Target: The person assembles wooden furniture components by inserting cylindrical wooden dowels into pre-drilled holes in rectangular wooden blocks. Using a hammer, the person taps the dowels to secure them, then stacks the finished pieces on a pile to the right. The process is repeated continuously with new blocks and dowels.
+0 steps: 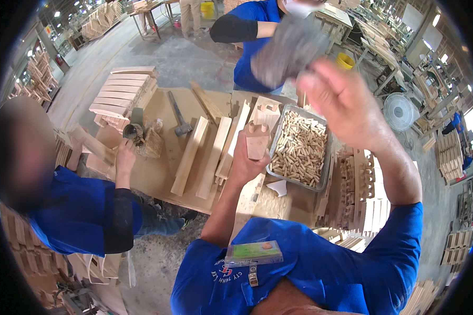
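My left hand (245,164) is closed around a pale wooden piece (257,144), held upright over the table. Short dowels (257,127) stick out of its top end. Raised high at the right, my right hand (347,107) is smeared by motion, with its fingers curled. It grips a dark grey, mallet-like block (289,50), whose handle I cannot make out. Between and below my hands sits a grey tray (328,157) full of loose wooden dowels (299,147). A white scrap (278,187) lies by the tray's near corner.
Wooden bars (214,157) and a hammer (181,118) lie on the table (160,181) to the left. A co-worker's hand (125,156) is at a dark cup (132,131) there. Another person (252,58) stands across. Stacked slotted wood (360,189) is at right, a fan (399,111) beyond.
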A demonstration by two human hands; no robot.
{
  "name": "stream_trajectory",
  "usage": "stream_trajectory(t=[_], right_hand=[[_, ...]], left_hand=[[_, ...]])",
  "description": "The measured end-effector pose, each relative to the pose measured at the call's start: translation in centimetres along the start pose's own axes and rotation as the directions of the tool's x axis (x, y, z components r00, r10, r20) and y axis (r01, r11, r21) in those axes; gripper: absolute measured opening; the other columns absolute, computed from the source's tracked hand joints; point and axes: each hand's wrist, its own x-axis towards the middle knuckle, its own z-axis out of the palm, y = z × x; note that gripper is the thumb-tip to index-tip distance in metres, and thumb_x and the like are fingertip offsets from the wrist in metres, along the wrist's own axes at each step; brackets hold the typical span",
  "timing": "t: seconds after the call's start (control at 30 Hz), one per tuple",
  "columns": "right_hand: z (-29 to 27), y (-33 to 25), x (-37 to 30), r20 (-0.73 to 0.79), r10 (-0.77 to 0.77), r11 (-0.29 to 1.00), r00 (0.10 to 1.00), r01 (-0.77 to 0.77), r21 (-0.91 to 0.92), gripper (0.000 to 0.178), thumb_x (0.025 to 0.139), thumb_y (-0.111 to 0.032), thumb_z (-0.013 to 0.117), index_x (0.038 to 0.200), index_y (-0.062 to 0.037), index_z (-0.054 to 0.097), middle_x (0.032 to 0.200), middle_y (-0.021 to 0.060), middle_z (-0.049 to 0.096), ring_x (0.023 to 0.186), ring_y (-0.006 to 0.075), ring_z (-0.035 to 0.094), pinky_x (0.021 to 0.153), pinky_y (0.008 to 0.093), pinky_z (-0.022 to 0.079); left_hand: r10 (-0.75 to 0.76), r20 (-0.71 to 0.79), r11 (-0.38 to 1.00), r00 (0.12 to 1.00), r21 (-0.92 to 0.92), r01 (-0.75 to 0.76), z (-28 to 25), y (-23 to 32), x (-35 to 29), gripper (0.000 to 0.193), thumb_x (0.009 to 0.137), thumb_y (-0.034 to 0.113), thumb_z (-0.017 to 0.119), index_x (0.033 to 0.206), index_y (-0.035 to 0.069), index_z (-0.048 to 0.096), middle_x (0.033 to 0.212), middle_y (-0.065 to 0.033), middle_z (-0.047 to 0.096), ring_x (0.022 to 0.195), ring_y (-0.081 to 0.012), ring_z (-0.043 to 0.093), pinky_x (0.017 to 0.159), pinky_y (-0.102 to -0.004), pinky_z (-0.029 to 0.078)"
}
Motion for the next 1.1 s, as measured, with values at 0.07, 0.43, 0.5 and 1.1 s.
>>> stream_trajectory(t=[0.07, 0.43, 0.5, 1.1], right_hand=[[1.4, -0.3, 0.7, -0.14, -0.053, 0.997, 0.989, 0.06, 0.048, 0.033, 0.108, -0.032, 0.059, 0.094, -0.0022, 0.056, 0.079, 0.0243, 0.061, 0.068, 0.0379, 0.067, 0.057, 0.046, 0.048], [1.8, -0.5, 0.8, 0.004, -0.099, 0.993, 0.995, 0.099, -0.067, 0.027, 0.11, -0.03, 0.057, 0.105, -0.0042, 0.063, 0.065, 0.0173, 0.057, 0.059, 0.0244, 0.059, 0.056, 0.0405, 0.045], [2.5, -0.3, 0.7, -0.13, -0.151, 0.988, 0.98, 0.143, -0.063, 0.029, 0.11, -0.031, 0.057, 0.102, -0.0033, 0.062, 0.069, 0.0172, 0.06, 0.061, 0.0266, 0.06, 0.056, 0.0413, 0.046], [4.5, 2.6, -6.2, 0.23, 0.086, 0.995, 0.969, -0.074, -0.06, 0.028, 0.107, -0.031, 0.057, 0.105, -0.0033, 0.062, 0.078, 0.0238, 0.068, 0.074, 0.0464, 0.07, 0.064, 0.0542, 0.054]], left_hand=[[-0.03, -0.01, 1.0, 1.0, -0.009, 0.03, -0.1, 0.1, -0.1, 0.076, 0.075, 0.006, 0.077, 0.144, 0.001, 0.045, 0.123, -0.0173, 0.058, 0.113, -0.0299, 0.062, 0.097, -0.0395, 0.051], [0.138, -0.074, 0.982, 0.988, 0.144, -0.126, -0.3, 1.5, -0.1, 0.088, 0.076, 0.004, 0.076, 0.155, 0.001, 0.038, 0.124, -0.0172, 0.056, 0.116, -0.0312, 0.06, 0.099, -0.0422, 0.05], [0.015, -0.06, 0.999, 0.998, 0.046, -0.012, 0.1, 1.0, -0.4, 0.086, 0.076, 0.004, 0.076, 0.154, 0.001, 0.039, 0.123, -0.0171, 0.056, 0.115, -0.0313, 0.06, 0.099, -0.0419, 0.05], [0.142, -0.003, 0.987, 0.99, 0.077, -0.142, -0.2, -0.8, -0.2, 0.06, 0.077, 0.006, 0.078, 0.132, -0.003, 0.054, 0.114, -0.0157, 0.065, 0.103, -0.0263, 0.065, 0.091, -0.04, 0.054]])
